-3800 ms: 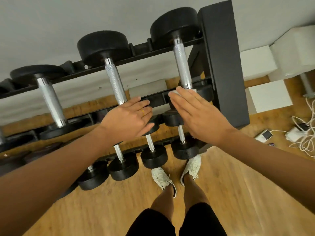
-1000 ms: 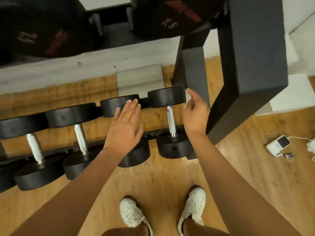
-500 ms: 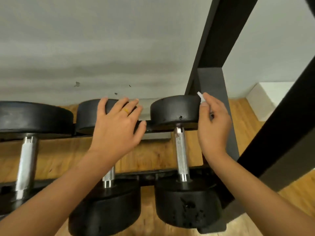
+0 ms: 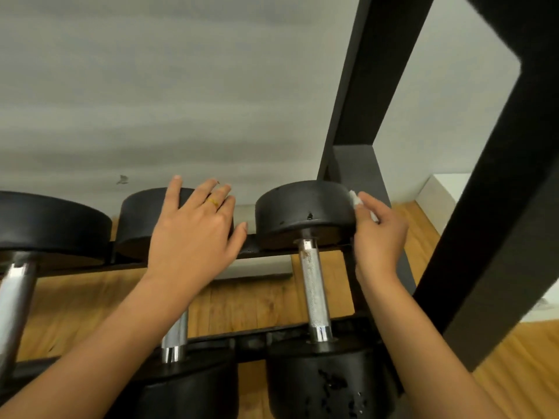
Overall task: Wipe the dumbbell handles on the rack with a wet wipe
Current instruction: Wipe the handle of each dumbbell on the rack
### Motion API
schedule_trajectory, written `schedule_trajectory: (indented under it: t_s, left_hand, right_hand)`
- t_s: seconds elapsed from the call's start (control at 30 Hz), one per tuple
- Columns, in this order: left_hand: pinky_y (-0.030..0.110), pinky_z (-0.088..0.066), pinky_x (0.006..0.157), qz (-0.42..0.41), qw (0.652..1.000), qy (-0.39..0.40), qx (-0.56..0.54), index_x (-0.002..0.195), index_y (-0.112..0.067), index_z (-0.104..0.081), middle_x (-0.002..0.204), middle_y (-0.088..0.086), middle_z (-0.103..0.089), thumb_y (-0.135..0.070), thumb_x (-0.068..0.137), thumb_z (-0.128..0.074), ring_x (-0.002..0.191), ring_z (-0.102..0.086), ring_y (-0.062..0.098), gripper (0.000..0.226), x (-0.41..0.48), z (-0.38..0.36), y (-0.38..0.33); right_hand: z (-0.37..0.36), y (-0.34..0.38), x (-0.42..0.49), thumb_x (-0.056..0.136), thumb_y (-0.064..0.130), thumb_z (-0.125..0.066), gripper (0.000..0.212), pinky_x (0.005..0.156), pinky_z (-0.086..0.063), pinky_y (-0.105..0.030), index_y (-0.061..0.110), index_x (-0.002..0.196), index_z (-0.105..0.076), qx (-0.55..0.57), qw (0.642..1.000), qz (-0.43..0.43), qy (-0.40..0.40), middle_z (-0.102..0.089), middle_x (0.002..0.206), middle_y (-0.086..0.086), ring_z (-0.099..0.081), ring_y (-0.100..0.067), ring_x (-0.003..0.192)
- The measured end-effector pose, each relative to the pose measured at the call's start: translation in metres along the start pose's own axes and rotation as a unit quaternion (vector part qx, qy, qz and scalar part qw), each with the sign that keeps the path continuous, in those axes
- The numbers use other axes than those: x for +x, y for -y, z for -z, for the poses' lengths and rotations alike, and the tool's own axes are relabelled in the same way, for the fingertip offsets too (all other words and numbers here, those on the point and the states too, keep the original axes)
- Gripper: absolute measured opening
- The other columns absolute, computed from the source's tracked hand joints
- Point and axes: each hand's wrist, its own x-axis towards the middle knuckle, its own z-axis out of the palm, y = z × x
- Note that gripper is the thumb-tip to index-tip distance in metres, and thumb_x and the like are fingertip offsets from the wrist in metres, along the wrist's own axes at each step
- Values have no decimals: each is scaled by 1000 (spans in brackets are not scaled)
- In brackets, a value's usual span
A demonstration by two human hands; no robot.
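Dumbbell handles: three in view, all chrome, lying front to back across the two rails of the black rack (image 4: 363, 86).
Right handle (image 4: 313, 290): knurled and fully exposed, with brown specks near its far end. It sits between the two forearms, untouched.
Middle handle (image 4: 174, 337): mostly hidden under the left forearm. Only the near end shows.
Left handle (image 4: 13, 297): at the left frame edge, well apart from both hands.
Left hand (image 4: 193, 231): fingers straight and spread, palm down on the far head of the middle dumbbell (image 4: 136, 219). It grips nothing.
Right hand (image 4: 379, 240): fingers curled, pinching the wet wipe (image 4: 353, 201).
Wet wipe: white, bunched small, mostly buried in the fingers. A tip pokes out at the fingertips and touches the right edge of the far head of the right dumbbell (image 4: 302, 210). It is up and to the right of the right handle's far end, on the head and not on the handle.
Hands vs handles: both hands are at the far heads, past the far rail. The handles lie nearer the camera, below the wrists.
Count, dumbbells: 3.
Count, handles: 3 (1 clear, 1 part-hidden, 1 cut by the frame).
Count, heads: 3 far and 2 near. Cannot make out the near head of the left dumbbell.
Count, hands: 2.
Count, wipes: 1.
Count, rings: 1, a yellow ring (image 4: 212, 202) on a left finger.
Surroundings: wood floor (image 4: 257, 297) under the rack, grey wall (image 4: 181, 86) behind, white box (image 4: 447, 192) at right.
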Motion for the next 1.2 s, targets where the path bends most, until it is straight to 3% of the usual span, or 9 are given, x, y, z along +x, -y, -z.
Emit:
schedule_trajectory:
  t_s: [0.07,0.27,0.53,0.73,0.93,1.07,1.2]
  left_hand:
    - [61,-25,119,4,1000,-10,-4,131,-11,-70,142,9,-63,-51,99,-34,139,-53,25,63,1,1,-1]
    - [60,-24,119,11,1000,-22,-6,128,-12,-71,139,8,-65,-51,100,-35,137,-54,25,61,3,-4,-5]
    - [60,-24,120,8,1000,-18,-7,131,-11,-70,140,9,-65,-48,102,-44,138,-53,25,54,0,2,-5]
    - [59,-24,120,-4,1000,-21,-4,132,-9,-69,140,10,-64,-48,100,-47,139,-52,26,55,-2,3,-4]
    - [60,-24,120,-7,1000,-22,-4,133,-9,-68,141,10,-64,-49,99,-48,141,-51,26,56,-2,4,-2]
    - [60,-23,121,-23,1000,-16,8,139,-9,-63,148,9,-58,-48,100,-46,145,-46,26,57,-5,4,1]
    - [57,-21,123,-26,1000,-11,14,145,-11,-58,155,8,-52,-46,102,-41,149,-39,24,58,-6,5,1]
  right_hand:
    - [5,2,0,99,23,-60,27,102,-52,-33,24,124,-70,-8,1000,-2,27,-69,116,16,-62,0,111]
    - [14,-1,1,101,18,-54,27,87,-46,-9,24,124,-68,6,1000,19,15,-66,110,21,-59,10,103]
    - [10,4,5,97,22,-63,21,66,-46,-2,20,115,-74,13,999,-11,33,-70,92,20,-64,7,90]
    - [23,5,-9,96,21,-66,20,64,-43,1,23,114,-74,-19,998,34,42,-69,96,20,-61,18,87]
    - [11,22,1,96,22,-66,24,73,-49,-3,19,119,-72,-48,997,40,45,-70,107,12,-60,8,92]
    - [27,14,-21,96,24,-64,23,69,-42,1,29,116,-74,-102,989,92,52,-70,107,13,-62,1,98]
    - [17,27,-12,95,22,-65,23,73,-43,-3,22,117,-74,-126,984,115,56,-72,108,8,-63,1,97]
